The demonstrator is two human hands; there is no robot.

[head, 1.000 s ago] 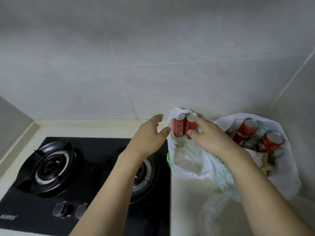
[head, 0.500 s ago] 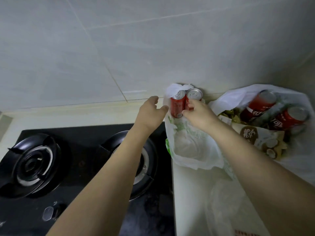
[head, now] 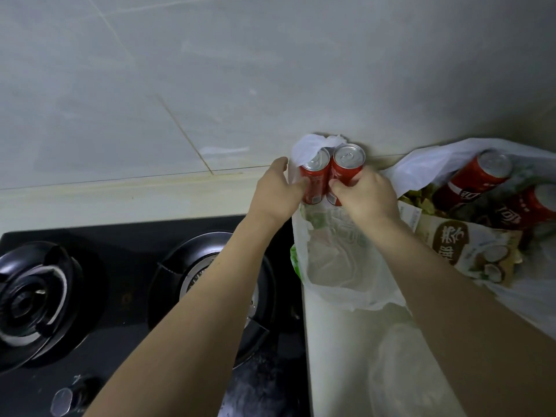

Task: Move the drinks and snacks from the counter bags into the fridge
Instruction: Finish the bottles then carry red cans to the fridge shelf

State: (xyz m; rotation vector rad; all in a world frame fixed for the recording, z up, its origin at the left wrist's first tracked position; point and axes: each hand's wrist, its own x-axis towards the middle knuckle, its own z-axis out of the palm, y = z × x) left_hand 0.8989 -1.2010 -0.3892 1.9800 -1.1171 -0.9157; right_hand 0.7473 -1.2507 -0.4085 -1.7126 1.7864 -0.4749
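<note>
Two red drink cans stand side by side against the wall in a white plastic bag (head: 340, 266). My left hand (head: 278, 191) grips the left can (head: 314, 176), with the bag's edge draped over the can's top. My right hand (head: 365, 194) grips the right can (head: 346, 167). A second white bag (head: 421, 167) to the right holds two more red cans (head: 472, 179) (head: 529, 206) and a snack packet (head: 463, 245) with a coconut picture.
A black gas hob (head: 126, 296) with two burners lies left of the bags, under my left forearm. The pale counter (head: 337, 356) runs below the bags, with a crumpled clear bag (head: 403, 365) on it. Tiled wall behind.
My left hand has moved right from beside the bag and taken hold of the left can. My right hand has settled lower around the right can.
</note>
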